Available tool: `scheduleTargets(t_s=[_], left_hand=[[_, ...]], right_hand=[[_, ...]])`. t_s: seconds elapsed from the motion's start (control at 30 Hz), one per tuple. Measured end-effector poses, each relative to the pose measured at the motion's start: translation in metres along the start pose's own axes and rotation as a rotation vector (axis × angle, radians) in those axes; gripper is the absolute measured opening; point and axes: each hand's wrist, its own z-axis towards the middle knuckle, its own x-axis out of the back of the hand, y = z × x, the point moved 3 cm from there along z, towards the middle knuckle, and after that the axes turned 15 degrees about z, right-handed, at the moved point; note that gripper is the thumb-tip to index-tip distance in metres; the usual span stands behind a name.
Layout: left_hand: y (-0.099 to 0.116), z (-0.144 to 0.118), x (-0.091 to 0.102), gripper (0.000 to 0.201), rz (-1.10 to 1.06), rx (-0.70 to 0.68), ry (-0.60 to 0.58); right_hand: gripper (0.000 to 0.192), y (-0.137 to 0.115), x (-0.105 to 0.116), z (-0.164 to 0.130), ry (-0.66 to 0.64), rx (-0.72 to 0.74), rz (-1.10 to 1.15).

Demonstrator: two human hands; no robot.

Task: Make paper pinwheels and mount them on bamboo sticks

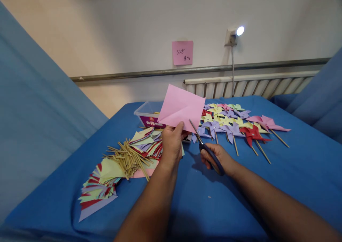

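My left hand [171, 142] holds up a pink paper square [181, 108] by its lower corner, above the blue table [294, 170]. A fold crease runs across the sheet. My right hand [217, 157] grips scissors [205, 146] with dark blue handles; their blades point up toward the paper's lower edge, just right of my left thumb. Both hands are over the middle of the table.
Finished paper pinwheels on sticks [235, 124] lie at the right rear. Cut coloured paper pieces [97, 188] and a pile of wooden sticks [128, 158] lie at the left. A clear plastic box [148, 113] stands behind the paper. A radiator [251, 85] lines the wall.
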Motion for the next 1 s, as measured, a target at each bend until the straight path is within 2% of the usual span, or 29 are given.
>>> scheduleTargets(t_s=[0.6,1.0], left_hand=[[0.0004,-0.0003,-0.0003,0.033,-0.001,-0.007,-0.013],[-0.0007,-0.0001,-0.0006,0.035,0.005,0.007,0.001]], right_hand=[[0.044,-0.0026,-0.0021,-0.0007,-0.012,-0.001,0.011],[0.041,0.0063,-0.0018,0.0025,0.005,0.017,0.044]])
